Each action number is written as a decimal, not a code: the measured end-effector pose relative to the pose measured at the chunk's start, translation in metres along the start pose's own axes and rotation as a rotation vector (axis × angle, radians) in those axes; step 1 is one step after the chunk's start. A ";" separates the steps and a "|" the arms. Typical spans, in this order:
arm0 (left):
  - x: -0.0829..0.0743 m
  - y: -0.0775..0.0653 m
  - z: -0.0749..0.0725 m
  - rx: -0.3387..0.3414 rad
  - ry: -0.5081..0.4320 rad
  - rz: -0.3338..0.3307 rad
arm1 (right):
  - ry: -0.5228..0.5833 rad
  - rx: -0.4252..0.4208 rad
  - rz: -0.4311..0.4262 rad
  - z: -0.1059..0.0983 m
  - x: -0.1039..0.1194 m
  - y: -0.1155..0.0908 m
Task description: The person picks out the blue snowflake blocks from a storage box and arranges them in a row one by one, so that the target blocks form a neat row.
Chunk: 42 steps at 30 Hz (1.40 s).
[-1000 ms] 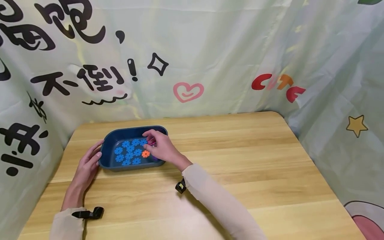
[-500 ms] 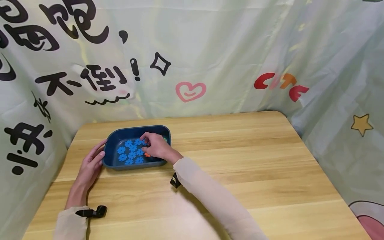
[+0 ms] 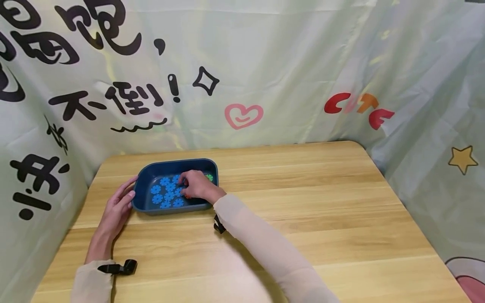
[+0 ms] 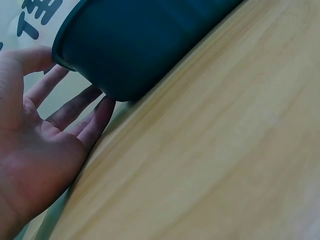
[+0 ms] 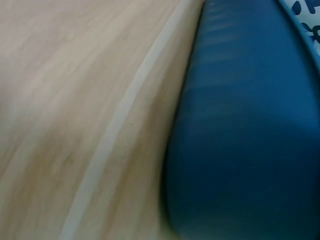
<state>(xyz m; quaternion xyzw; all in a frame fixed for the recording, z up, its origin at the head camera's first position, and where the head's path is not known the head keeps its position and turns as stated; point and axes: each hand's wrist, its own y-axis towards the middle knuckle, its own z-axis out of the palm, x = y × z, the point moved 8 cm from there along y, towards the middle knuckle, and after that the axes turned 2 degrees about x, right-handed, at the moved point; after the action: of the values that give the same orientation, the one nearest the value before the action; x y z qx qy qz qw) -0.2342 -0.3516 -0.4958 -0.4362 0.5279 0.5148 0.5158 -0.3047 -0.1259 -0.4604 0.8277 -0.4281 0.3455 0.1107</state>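
Note:
A dark blue rectangular tub (image 3: 147, 172) stands on the table toward the left. Inside it, in the head view, lie several blue snowflake-shaped plastic pieces (image 3: 164, 204), with a green piece (image 3: 209, 177) near the right end. Part of an orange piece (image 3: 187, 196) shows under my right hand (image 3: 198, 185), which is inside the tub with curled fingers. Its fingertips are down among the pieces; whether they pinch one is hidden. Against the tub's left end rests my left hand (image 4: 45, 135), thumb at the rim and the fairly straight fingers touching the outer wall.
The wooden table (image 3: 303, 202) extends to the right and in front of the tub. A printed cloth (image 3: 284, 63) hangs behind the table and along its sides. Black wrist cameras (image 3: 121, 267) sit on both cuffs.
My right hand has moved left and slightly down inside the tub, covering most of the orange piece. The green piece at the right end has come into view. My left hand stays at the tub.

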 end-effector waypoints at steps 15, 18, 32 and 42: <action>0.001 0.000 -0.001 -0.017 0.035 -0.034 | -0.152 0.015 -0.012 0.007 0.002 0.005; 0.001 0.000 -0.001 -0.021 0.033 -0.032 | -0.152 0.012 -0.030 0.007 0.002 0.005; -0.003 0.000 -0.002 -0.025 0.039 0.010 | -0.080 -0.012 -0.053 0.004 0.004 0.003; -0.001 0.004 -0.004 -0.016 0.059 0.021 | 0.019 -0.046 -0.062 -0.003 0.005 0.001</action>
<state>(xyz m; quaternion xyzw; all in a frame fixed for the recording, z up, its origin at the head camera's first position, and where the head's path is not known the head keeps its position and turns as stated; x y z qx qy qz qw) -0.2384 -0.3557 -0.4952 -0.4496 0.5432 0.5112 0.4913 -0.3047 -0.1281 -0.4551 0.8344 -0.4090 0.3399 0.1446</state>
